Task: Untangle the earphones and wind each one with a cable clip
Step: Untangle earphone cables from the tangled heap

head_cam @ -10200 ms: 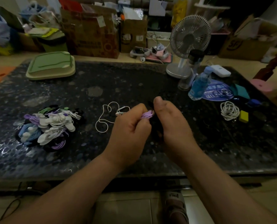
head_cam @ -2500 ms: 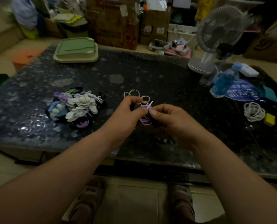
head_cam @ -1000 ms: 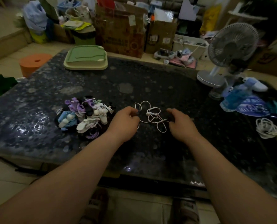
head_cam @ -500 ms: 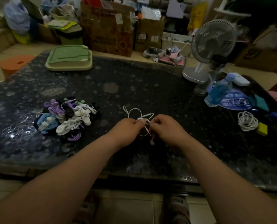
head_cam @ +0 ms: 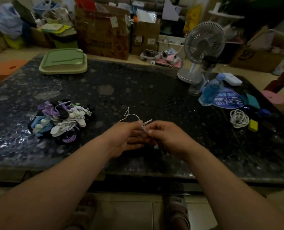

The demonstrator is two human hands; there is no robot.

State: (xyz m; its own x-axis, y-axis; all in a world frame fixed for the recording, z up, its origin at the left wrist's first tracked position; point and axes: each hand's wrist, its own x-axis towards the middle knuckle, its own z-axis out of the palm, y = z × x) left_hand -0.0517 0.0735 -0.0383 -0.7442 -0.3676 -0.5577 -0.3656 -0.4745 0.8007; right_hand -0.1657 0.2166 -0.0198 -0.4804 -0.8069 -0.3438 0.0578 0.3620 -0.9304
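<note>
A thin white earphone cable (head_cam: 131, 115) loops up over the dark stone table (head_cam: 138, 90) in front of me. My left hand (head_cam: 126, 136) holds one part of it, fingers stretched beneath. My right hand (head_cam: 165, 137) pinches the cable's bunched end between thumb and forefinger, close to the left fingertips. To the left lies a pile of earphones and cable clips (head_cam: 60, 120) in white, purple, blue and black. A coiled white earphone (head_cam: 239, 117) lies at the right.
A green lidded box (head_cam: 63, 63) sits at the far left of the table. A white desk fan (head_cam: 202, 47), a blue bottle (head_cam: 211, 89), a round blue pad (head_cam: 227, 100) and a small yellow block (head_cam: 253, 125) crowd the right. Cardboard boxes stand behind the table.
Both hands have lifted the white cable off the table and drawn it closer to me. The loose loops are now gathered between my fingers.
</note>
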